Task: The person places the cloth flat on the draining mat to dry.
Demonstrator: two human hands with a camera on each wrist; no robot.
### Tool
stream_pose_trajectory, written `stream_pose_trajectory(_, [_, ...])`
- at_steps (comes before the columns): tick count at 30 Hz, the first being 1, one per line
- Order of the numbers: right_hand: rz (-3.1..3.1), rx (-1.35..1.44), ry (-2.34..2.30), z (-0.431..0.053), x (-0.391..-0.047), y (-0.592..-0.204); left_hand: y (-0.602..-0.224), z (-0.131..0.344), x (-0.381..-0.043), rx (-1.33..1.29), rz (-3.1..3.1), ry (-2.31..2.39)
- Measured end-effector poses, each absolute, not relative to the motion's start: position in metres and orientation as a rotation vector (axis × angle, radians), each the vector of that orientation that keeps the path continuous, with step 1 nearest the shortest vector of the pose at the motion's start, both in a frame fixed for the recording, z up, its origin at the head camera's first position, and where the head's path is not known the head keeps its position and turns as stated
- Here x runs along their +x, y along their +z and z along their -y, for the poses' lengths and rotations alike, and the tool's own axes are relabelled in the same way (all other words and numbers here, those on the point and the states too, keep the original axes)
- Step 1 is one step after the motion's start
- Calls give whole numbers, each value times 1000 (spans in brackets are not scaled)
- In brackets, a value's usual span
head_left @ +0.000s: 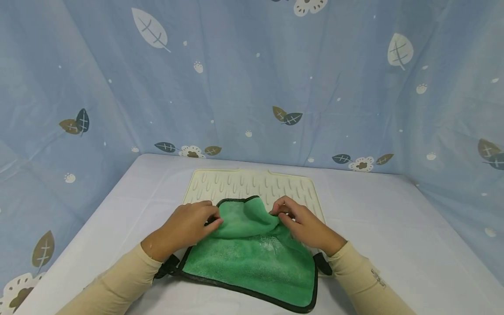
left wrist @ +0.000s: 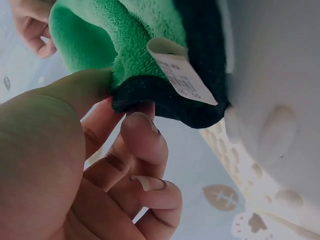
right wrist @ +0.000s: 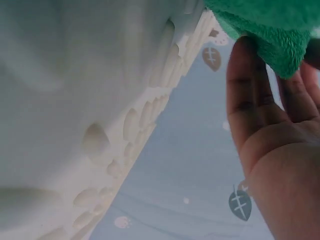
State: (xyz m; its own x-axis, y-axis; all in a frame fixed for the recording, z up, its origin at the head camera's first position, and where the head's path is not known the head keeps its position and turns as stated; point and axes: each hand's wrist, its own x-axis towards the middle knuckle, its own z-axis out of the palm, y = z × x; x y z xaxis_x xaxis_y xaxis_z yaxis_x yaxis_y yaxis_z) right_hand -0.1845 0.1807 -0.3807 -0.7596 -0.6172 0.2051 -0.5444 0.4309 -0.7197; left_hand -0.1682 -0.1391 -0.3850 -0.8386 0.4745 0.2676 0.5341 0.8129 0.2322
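Observation:
A green plush towel (head_left: 252, 258) with a dark edge band lies over a cream drying mat (head_left: 252, 181), its far part lifted and folded over toward the near side. My left hand (head_left: 189, 223) pinches the towel's dark edge between thumb and fingers at the left; in the left wrist view a white label (left wrist: 177, 72) stands out near that edge. At the right, my right hand (head_left: 303, 225) pinches another part of the towel with its fingertips. The green pile (right wrist: 280, 30) hangs between thumb and fingers in the right wrist view, where part of the grip is cut off.
Rows of raised oval ridges cover the mat, which rests on a white-covered table (head_left: 378, 236). A blue curtain (head_left: 236, 87) with leaf and flower prints rises behind the table and along both sides. Black wrist straps (head_left: 323, 264) sit beside the towel's near corners.

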Motion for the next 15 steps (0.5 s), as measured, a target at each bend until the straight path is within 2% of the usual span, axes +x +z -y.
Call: stream_pose_trajectory(15, [-2491, -1040, -1050, -180, -184, -382, -384, 139, -168, -847, 2915, -515])
